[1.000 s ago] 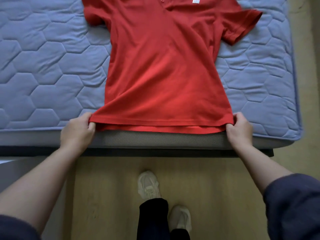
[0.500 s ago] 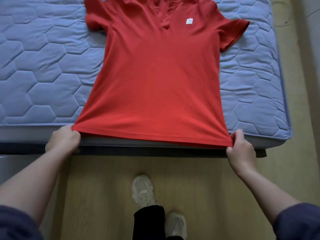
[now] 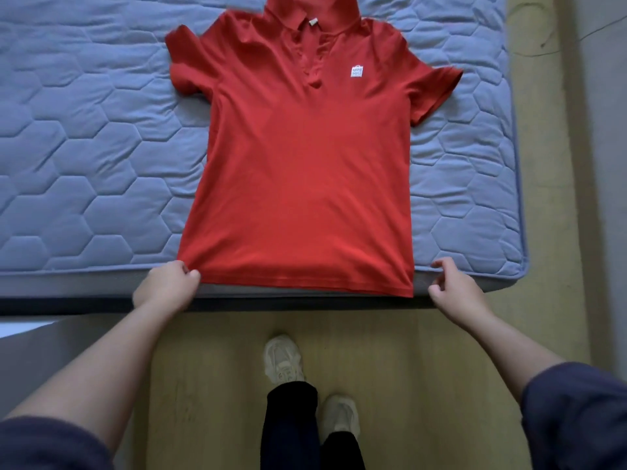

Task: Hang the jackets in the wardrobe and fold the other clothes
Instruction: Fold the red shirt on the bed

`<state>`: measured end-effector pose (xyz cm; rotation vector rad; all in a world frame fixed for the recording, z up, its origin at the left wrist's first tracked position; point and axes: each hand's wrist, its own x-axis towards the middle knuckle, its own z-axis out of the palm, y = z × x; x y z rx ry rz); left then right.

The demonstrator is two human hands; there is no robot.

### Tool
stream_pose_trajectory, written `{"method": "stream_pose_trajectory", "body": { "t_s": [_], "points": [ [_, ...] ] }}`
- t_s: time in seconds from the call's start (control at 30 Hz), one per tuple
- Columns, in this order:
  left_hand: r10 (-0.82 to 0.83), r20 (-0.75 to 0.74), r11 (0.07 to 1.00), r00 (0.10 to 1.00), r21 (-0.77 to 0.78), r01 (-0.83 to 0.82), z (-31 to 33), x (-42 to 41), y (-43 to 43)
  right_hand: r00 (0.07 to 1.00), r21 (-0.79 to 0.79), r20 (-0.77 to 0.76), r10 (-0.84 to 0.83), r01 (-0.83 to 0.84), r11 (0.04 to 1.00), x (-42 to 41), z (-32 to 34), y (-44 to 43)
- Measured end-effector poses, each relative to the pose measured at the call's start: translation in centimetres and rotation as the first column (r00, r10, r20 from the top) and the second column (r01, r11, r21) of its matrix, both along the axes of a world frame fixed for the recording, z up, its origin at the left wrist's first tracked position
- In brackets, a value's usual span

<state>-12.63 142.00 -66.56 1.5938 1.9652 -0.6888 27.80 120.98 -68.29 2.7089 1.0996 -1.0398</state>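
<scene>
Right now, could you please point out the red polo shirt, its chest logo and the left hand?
red polo shirt (image 3: 298, 184), head view, front panel
chest logo (image 3: 356, 70), head view, centre
left hand (image 3: 166, 287), head view, back

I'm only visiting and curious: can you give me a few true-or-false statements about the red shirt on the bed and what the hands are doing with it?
1. The red short-sleeved polo shirt lies front up on the blue quilted mattress. True.
2. Both hands grip its hem. False: only the left hand pinches a hem corner. The right hand is beside the other corner and holds nothing.
3. The shirt is folded in half. False: it is spread flat with both sleeves out.
4. A small white logo sits on its chest. True.
5. The person is barefoot. False: pale shoes stand on the wooden floor.
</scene>
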Motion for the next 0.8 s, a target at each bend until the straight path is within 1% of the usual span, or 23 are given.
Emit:
{"method": "stream_pose_trajectory", "body": {
  "t_s": [0.1,0.23,0.3,0.37,0.4,0.43,0.5,0.57,0.63,0.67,0.7,0.73,0.8],
  "points": [
    [-0.075,0.039,0.997,0.996,0.019,0.074,1.7,4.4,1.8,0.997,-0.016,-0.062,-0.038,0.037,0.999,1.0,1.7,3.0],
    [-0.219,0.115,0.975,0.969,0.072,0.212,1.7,11.6,4.1,0.983,0.021,-0.146,-0.113,0.118,0.993,3.6,1.3,8.0],
    [-0.275,0.202,0.96,0.94,0.108,0.258,0.9,15.7,5.0,0.969,0.065,-0.173,-0.177,0.191,0.98,5.6,0.5,10.9],
    [-0.336,0.275,0.939,0.901,0.165,0.3,-0.2,19.5,5.6,0.938,0.108,-0.213,-0.273,0.301,0.948,7.8,-1.0,14.6],
    [-0.366,0.293,0.926,0.883,0.21,0.314,-1.0,21.3,5.9,0.904,0.131,-0.259,-0.34,0.382,0.915,9.0,-2.0,16.6],
    [-0.397,0.299,0.909,0.868,0.256,0.328,-2.0,23.2,6.4,0.85,0.153,-0.324,-0.415,0.479,0.864,10.2,-3.1,18.8],
    [-0.452,0.286,0.874,0.845,0.333,0.354,-3.9,26.4,7.8,0.695,0.185,-0.464,-0.549,0.682,0.707,12.5,-5.1,23.3],
    [-0.487,0.252,0.84,0.836,0.397,0.369,-5.9,29.3,9.6,0.54,0.212,-0.582,-0.608,0.822,0.528,14.6,-6.7,27.6],
    [-0.499,0.204,0.809,0.842,0.459,0.368,-7.6,31.8,11.7,0.437,0.225,-0.652,-0.62,0.892,0.392,16.6,-8.1,31.3],
    [-0.491,0.178,0.807,0.853,0.461,0.368,-8.3,32.8,12.7,0.41,0.218,-0.658,-0.632,0.906,0.362,17.5,-8.8,32.8],
    [-0.471,0.158,0.822,0.868,0.435,0.367,-9.0,33.6,13.5,0.41,0.213,-0.645,-0.645,0.907,0.364,18.3,-9.4,33.7],
    [-0.444,0.144,0.848,0.885,0.387,0.362,-9.6,34.2,14.1,0.434,0.226,-0.621,-0.652,0.897,0.381,19.0,-9.6,34.4],
    [-0.399,0.105,0.894,0.911,0.265,0.361,-10.5,34.4,14.5,0.525,0.317,-0.535,-0.662,0.851,0.419,20.7,-9.8,34.6]
  ]
}}
